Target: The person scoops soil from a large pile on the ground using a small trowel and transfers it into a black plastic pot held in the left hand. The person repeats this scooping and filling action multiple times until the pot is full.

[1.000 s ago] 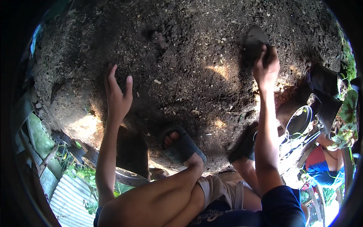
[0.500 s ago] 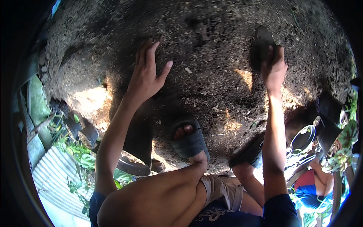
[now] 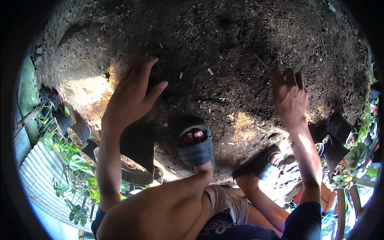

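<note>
Dark, loose soil (image 3: 208, 52) mixed with pale chips spreads in front of me. My left hand (image 3: 130, 92) is open over its left part, thumb apart from the fingers, holding nothing. Farther right, my right hand (image 3: 290, 94) has its fingers curled round a flat, dark, blade-like tool (image 3: 262, 63). Only a thin edge of that tool shows beyond the fingers, seen nearly edge-on; its handle is hidden in the grip. Beside my left forearm stands a black plastic plant bag (image 3: 137, 146).
My sandalled feet, one in a grey sandal (image 3: 196, 154), stand at the soil's near edge. More black bags (image 3: 338, 132) line the right side. Corrugated sheet (image 3: 48, 180) and green plants (image 3: 82, 164) lie at lower left. Another person (image 3: 329, 198) is partly visible at lower right.
Both hands have come nearer to me, the left also shifting leftward. The tool in my right hand has turned from showing its broad dark face to its thin edge. The view has shifted slightly.
</note>
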`<state>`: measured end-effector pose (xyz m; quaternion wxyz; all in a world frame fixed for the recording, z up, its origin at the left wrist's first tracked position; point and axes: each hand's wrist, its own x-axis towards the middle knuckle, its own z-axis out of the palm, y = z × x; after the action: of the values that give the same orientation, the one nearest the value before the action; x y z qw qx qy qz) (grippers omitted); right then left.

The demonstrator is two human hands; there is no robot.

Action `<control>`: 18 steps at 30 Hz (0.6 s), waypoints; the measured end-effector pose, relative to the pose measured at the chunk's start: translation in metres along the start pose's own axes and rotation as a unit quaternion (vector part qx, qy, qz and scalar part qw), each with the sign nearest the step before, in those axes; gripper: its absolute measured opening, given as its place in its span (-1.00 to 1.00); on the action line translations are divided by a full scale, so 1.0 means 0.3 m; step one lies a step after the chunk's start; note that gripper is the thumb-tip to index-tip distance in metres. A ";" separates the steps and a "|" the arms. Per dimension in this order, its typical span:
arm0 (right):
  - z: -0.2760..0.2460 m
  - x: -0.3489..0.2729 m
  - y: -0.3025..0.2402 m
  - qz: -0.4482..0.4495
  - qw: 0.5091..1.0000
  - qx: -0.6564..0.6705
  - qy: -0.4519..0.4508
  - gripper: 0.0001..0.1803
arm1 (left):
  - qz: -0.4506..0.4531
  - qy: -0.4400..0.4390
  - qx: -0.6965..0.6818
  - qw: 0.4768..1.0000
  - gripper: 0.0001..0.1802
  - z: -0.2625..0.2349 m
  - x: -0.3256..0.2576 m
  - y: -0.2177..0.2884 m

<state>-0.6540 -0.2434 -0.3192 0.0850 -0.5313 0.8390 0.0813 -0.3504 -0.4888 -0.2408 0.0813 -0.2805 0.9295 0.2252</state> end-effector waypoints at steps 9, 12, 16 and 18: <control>0.079 0.018 0.040 -0.273 0.927 0.113 0.231 -0.79 | -0.041 -0.032 -0.067 0.996 -0.44 -0.011 0.002 -0.015; 0.099 0.037 0.064 -0.102 0.982 0.091 0.131 -0.59 | -0.037 -0.005 -0.035 0.999 -0.45 -0.010 -0.006 -0.045; 0.126 0.037 0.084 -0.140 0.949 0.123 0.253 -0.58 | -0.043 0.008 -0.040 0.998 -0.45 0.006 -0.015 -0.069; 0.140 0.026 0.081 -0.217 0.939 0.081 0.255 -0.62 | -0.047 -0.005 -0.046 0.998 -0.45 0.011 -0.013 -0.074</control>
<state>-0.6771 -0.2305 -0.3607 -0.0732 -0.6945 0.7008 -0.1456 -0.3345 -0.5019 -0.2508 0.0838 -0.3263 0.9034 0.2653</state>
